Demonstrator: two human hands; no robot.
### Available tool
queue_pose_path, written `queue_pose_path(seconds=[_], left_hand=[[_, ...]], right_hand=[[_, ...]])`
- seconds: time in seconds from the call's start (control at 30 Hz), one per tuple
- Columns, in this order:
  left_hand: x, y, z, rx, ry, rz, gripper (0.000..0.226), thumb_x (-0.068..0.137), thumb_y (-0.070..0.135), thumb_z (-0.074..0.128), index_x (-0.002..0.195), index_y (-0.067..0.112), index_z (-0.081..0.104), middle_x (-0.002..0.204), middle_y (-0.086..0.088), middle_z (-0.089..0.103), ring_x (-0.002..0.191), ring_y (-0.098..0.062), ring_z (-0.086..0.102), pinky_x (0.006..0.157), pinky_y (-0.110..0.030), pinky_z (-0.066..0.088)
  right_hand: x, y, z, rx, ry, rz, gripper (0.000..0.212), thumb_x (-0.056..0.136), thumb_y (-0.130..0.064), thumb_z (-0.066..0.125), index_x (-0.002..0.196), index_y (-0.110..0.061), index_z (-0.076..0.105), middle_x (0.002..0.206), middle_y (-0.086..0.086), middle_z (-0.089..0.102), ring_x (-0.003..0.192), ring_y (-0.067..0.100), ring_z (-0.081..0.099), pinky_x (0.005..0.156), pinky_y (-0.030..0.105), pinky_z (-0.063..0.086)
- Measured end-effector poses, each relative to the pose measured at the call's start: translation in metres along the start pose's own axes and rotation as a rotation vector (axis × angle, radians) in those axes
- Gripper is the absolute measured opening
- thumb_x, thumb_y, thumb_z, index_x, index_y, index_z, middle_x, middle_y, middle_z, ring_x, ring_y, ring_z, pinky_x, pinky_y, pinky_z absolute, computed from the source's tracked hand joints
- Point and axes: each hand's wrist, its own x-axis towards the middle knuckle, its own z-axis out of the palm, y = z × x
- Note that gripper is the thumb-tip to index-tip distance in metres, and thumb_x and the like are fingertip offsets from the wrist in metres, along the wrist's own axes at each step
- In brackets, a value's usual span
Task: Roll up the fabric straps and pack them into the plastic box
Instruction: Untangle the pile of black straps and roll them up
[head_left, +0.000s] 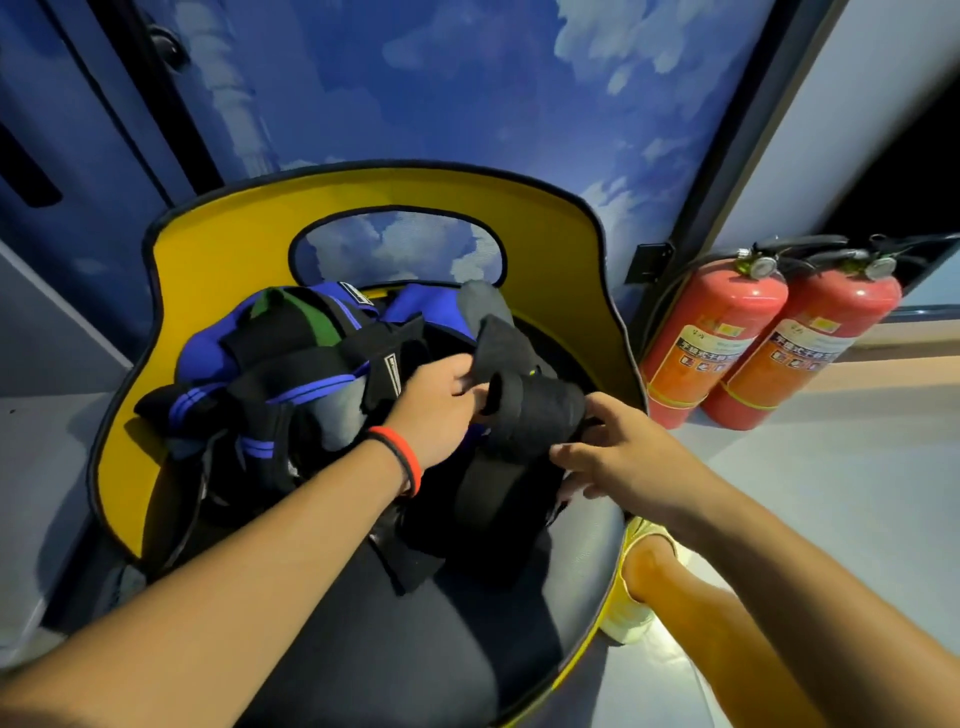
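Left hand (441, 400) pinches strap (540, 410) end. Right hand (618, 447) thumb and fingers curl round roll, above pile (291, 364) on chair (218, 249). Risk: slack grip, roll unwinds, tail snags pile. Box unseen.

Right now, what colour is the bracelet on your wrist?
The bracelet is red, with a thin black one beside it; head view.
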Motion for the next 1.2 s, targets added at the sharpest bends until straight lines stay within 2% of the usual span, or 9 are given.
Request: queue_pose_path(seconds=[0.17, 0.3, 0.4, 0.5, 0.67, 0.77, 0.87, 1.0, 1.2], left_hand=[[-0.012, -0.008, 0.007, 0.207, -0.069, 0.027, 0.006, 0.096, 0.006, 0.063, 0.098, 0.008, 0.069, 0.093, -0.007, 0.077, 0.087, -0.012, 0.071, 0.083, -0.031, 0.053], [-0.023, 0.005, 0.004, 0.285, -0.141, 0.082, 0.017, 0.097, 0.009, 0.063, 0.082, 0.018, 0.061, 0.062, 0.011, 0.068, 0.063, 0.004, 0.055, 0.068, -0.017, 0.043], [-0.031, 0.001, -0.005, 0.451, -0.176, 0.079, 0.027, 0.099, 0.015, 0.061, 0.075, 0.019, 0.049, 0.051, 0.016, 0.043, 0.051, -0.003, 0.038, 0.058, -0.02, 0.034], [-0.048, -0.015, -0.025, 0.712, -0.253, 0.101, 0.014, 0.096, 0.018, 0.06, 0.107, 0.023, 0.068, 0.097, 0.015, 0.072, 0.094, -0.01, 0.065, 0.093, -0.032, 0.05], [-0.085, -0.045, -0.054, 1.381, -0.524, 0.209, 0.046, 0.097, 0.034, 0.055, 0.143, 0.038, 0.049, 0.161, 0.015, 0.028, 0.151, -0.008, 0.018, 0.125, -0.035, 0.003], [-0.099, -0.054, -0.062, 1.53, -0.522, 0.228, 0.056, 0.099, 0.049, 0.047, 0.152, 0.043, 0.03, 0.166, 0.015, 0.009, 0.154, -0.01, -0.001, 0.122, -0.045, -0.011], [-0.103, -0.058, -0.069, 1.589, -0.511, 0.263, 0.06, 0.1, 0.06, 0.037, 0.156, 0.045, 0.02, 0.167, 0.014, 0.006, 0.155, -0.011, -0.004, 0.122, -0.047, -0.015], [-0.106, -0.067, -0.088, 1.634, -0.48, 0.298, 0.062, 0.098, 0.066, 0.028, 0.156, 0.044, 0.021, 0.167, 0.009, 0.015, 0.155, -0.015, 0.004, 0.12, -0.045, -0.015], [-0.11, -0.07, -0.102, 1.657, -0.464, 0.252, 0.066, 0.096, 0.068, 0.024, 0.157, 0.045, 0.014, 0.168, 0.007, 0.011, 0.155, -0.015, 0.001, 0.119, -0.041, -0.018]], right_hand=[[0.004, 0.004, -0.017, 0.087, 0.045, -0.029, 0.096, 0.065, -0.023, 0.088, 0.147, -0.039, 0.042, 0.118, 0.006, 0.066, 0.106, 0.024, 0.068, 0.097, 0.047, 0.056], [0.005, 0.003, -0.007, -0.18, -0.013, -0.12, 0.086, 0.075, -0.027, 0.09, 0.147, -0.044, 0.045, 0.13, -0.004, 0.053, 0.117, 0.019, 0.055, 0.102, 0.037, 0.049], [0.008, 0.008, 0.002, -0.285, -0.024, -0.167, 0.066, 0.076, -0.027, 0.089, 0.133, -0.04, 0.059, 0.121, -0.001, 0.06, 0.102, 0.015, 0.058, 0.086, 0.027, 0.05], [0.004, 0.013, 0.005, -0.415, -0.09, -0.211, 0.038, 0.08, -0.026, 0.086, 0.113, -0.037, 0.071, 0.104, -0.008, 0.065, 0.08, 0.001, 0.058, 0.068, 0.014, 0.044], [-0.007, 0.027, 0.024, -0.582, -0.217, -0.272, 0.045, 0.084, -0.029, 0.081, 0.127, -0.031, 0.066, 0.117, -0.007, 0.061, 0.095, 0.009, 0.058, 0.076, 0.012, 0.045], [-0.012, 0.037, 0.044, -0.683, -0.256, -0.311, 0.068, 0.08, -0.041, 0.081, 0.142, -0.035, 0.053, 0.131, -0.002, 0.052, 0.116, 0.02, 0.055, 0.095, 0.029, 0.048], [-0.016, 0.045, 0.063, -0.823, -0.268, -0.316, 0.085, 0.078, -0.056, 0.076, 0.151, -0.044, 0.035, 0.139, -0.002, 0.043, 0.129, 0.021, 0.045, 0.096, 0.043, 0.053], [-0.026, 0.043, 0.073, -1.07, -0.241, -0.325, 0.066, 0.085, -0.057, 0.068, 0.144, -0.04, 0.045, 0.128, -0.003, 0.041, 0.122, 0.019, 0.038, 0.075, 0.037, 0.052], [-0.031, 0.05, 0.046, -1.013, -0.288, -0.232, 0.061, 0.075, -0.052, 0.078, 0.131, -0.037, 0.058, 0.117, -0.004, 0.043, 0.106, 0.018, 0.048, 0.078, 0.035, 0.053]])
